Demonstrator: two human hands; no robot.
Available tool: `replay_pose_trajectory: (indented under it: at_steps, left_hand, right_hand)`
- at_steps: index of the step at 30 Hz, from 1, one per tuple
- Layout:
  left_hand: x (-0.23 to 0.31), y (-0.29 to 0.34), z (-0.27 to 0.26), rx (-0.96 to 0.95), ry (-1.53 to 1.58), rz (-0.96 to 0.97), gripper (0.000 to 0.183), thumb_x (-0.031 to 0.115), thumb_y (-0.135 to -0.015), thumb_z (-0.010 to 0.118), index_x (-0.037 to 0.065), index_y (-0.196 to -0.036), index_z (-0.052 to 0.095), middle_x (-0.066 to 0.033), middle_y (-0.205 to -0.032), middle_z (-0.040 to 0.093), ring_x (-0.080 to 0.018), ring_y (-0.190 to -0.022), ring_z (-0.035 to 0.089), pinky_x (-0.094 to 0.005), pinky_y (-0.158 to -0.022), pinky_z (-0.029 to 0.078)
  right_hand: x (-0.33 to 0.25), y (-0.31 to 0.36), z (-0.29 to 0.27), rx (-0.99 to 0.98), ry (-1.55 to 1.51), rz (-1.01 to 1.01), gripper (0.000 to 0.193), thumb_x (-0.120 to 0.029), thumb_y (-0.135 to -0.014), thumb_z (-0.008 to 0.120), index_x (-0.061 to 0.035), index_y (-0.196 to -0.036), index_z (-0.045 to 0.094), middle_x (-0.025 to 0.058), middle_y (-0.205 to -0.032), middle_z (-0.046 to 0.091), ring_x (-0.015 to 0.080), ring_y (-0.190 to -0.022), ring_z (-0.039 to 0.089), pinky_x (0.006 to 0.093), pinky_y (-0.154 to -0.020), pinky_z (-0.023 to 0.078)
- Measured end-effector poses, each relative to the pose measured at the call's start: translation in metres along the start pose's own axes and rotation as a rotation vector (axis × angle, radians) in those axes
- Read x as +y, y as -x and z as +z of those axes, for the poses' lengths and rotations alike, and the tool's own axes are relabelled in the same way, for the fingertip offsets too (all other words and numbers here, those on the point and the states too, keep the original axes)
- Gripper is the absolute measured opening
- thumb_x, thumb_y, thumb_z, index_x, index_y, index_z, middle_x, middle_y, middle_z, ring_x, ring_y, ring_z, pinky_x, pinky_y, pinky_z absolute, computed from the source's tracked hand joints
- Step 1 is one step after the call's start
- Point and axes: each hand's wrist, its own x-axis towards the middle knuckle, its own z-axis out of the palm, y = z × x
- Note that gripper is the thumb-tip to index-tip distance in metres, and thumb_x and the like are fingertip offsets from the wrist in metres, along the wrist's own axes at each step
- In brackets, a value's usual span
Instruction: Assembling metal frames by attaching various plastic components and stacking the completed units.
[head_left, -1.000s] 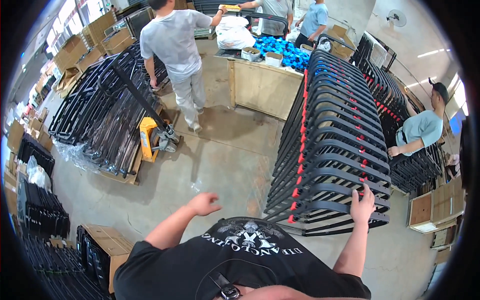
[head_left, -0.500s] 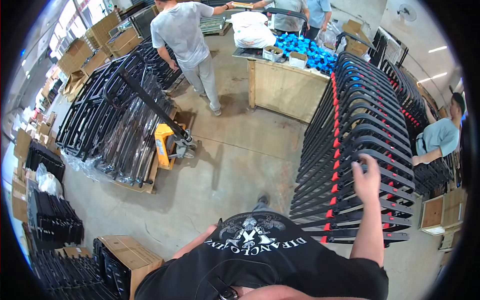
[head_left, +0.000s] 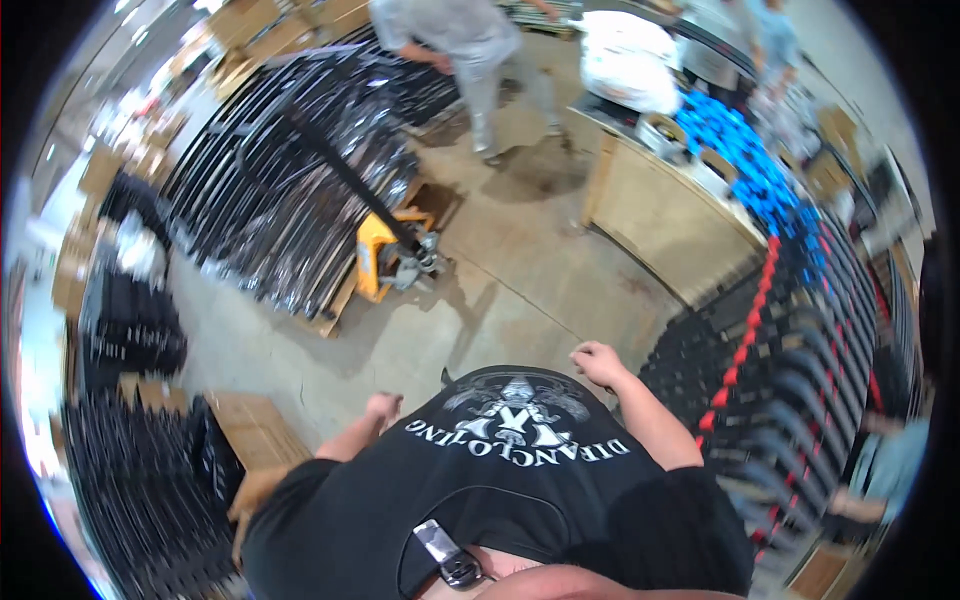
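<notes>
My right hand hangs in front of my body at the right, away from the rack parts. Its fingers look loosely curled, and I see nothing in them. Nearest to it is a long row of nested black metal frames with red fittings. At my left side is my left hand, low beside my dark shirt. It is smeared by motion, so its fingers do not show clearly, and no object shows in it. An open cardboard box stands to the left, below that hand.
A yellow pallet jack stands ahead, beside a wrapped pallet of black metal frames. A wooden crate table holds blue parts and a white sack. A person in grey walks beyond; another person's sleeve shows at right.
My right hand has left the row of black frames and come down to my front. My left hand has come into view. The whole view has turned, shifting the surroundings; the picture is blurred.
</notes>
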Motion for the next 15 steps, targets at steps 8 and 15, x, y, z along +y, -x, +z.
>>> replay_pose_trajectory:
  at_steps: [8,15]
  left_hand:
    - [0.083,-0.053,-0.046,-0.197,0.212,0.124,0.044,0.04,-0.088,0.06,0.019,-0.126,0.07,-0.0104,-0.121,0.071,-0.0333,-0.11,0.068,-0.0377,-0.102,0.051]
    - [0.056,-0.274,-0.112,-0.178,0.209,-0.077,0.023,0.03,-0.093,0.062,0.01,-0.099,0.074,-0.0158,-0.082,0.07,-0.0347,-0.072,0.069,-0.0414,-0.073,0.057]
  right_hand:
    - [0.07,-0.139,-0.053,0.083,-0.565,0.255,0.016,-0.021,-0.098,0.06,-0.0054,-0.1,0.062,0.0035,-0.075,0.06,0.0144,-0.062,0.06,0.0276,-0.051,0.045]
    - [0.07,-0.232,-0.12,0.338,0.781,-0.609,0.021,-0.019,-0.094,0.059,-0.0031,-0.083,0.067,0.0083,-0.073,0.066,0.0217,-0.063,0.062,0.0408,-0.06,0.05]
